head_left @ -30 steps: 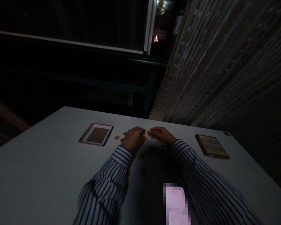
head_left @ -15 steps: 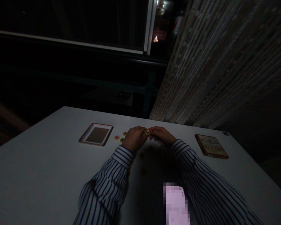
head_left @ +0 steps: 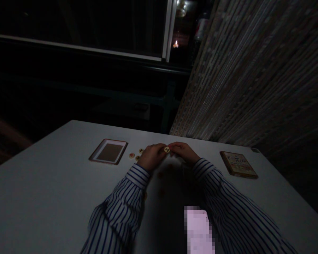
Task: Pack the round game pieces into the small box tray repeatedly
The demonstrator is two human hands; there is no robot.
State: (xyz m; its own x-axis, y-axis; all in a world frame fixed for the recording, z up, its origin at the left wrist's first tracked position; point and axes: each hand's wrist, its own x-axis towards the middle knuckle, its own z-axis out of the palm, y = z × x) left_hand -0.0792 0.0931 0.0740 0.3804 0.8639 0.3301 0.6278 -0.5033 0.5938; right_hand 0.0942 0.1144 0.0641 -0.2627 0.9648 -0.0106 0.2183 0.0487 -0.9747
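Observation:
A round, pale xiangqi piece (head_left: 167, 150) with a dark character on its face is held up between my hands. My left hand (head_left: 153, 157) pinches its left side, and the fingertips of my right hand (head_left: 184, 151) grip its right side. Just left of my left hand lie several more pieces, among them a red-marked xiangqi piece (head_left: 131, 155) and a dark-marked xiangqi piece (head_left: 141, 151). In the deep shadow between my forearms other round pieces show faintly, such as a dim xiangqi piece (head_left: 162, 192); their markings cannot be read.
On the white table (head_left: 55, 183), an open shallow box part (head_left: 95, 158) with a brown bottom lies at left. A printed box (head_left: 240, 164) lies at right. A pixelated pink object (head_left: 200, 231) is near me. Behind the table hangs a string curtain (head_left: 228, 81).
The xiangqi piece stays between both hands, its face turned slightly more toward me. Otherwise the hands and table things hold almost the same places.

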